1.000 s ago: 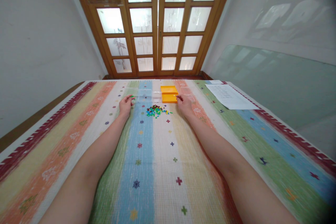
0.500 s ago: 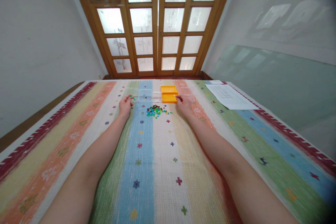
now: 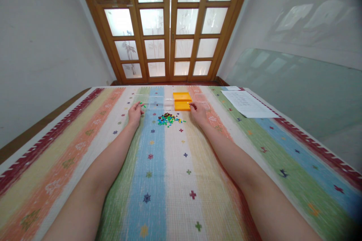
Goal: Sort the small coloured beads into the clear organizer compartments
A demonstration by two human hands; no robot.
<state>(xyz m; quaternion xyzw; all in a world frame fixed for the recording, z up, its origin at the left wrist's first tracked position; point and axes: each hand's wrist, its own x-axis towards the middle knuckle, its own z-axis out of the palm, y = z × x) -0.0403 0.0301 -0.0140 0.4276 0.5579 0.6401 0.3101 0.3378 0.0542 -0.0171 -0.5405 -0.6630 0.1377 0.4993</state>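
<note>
My left hand [image 3: 135, 113] rests on the cloth left of the pile, its fingers closed on a small green brick [image 3: 143, 106]. Beside the right edge of an open yellow box [image 3: 182, 106], my right hand [image 3: 198, 113] has its fingertips pinched together. Whatever they hold is too small to make out. Between the hands, on the near side of the boxes, lies a loose pile of tiny bricks [image 3: 167, 119] in green, blue, brown and yellow. Clear plastic boxes [image 3: 156, 99] stand behind the pile, left of the yellow one.
A striped tablecloth [image 3: 147, 184] covers the table. Another see-through box [image 3: 201, 99] is partly behind my right hand. Printed paper [image 3: 247, 103] lies at the far right. Beyond the table are wooden glass-paned doors [image 3: 171, 37], with a glass panel [image 3: 294, 94] along the right wall.
</note>
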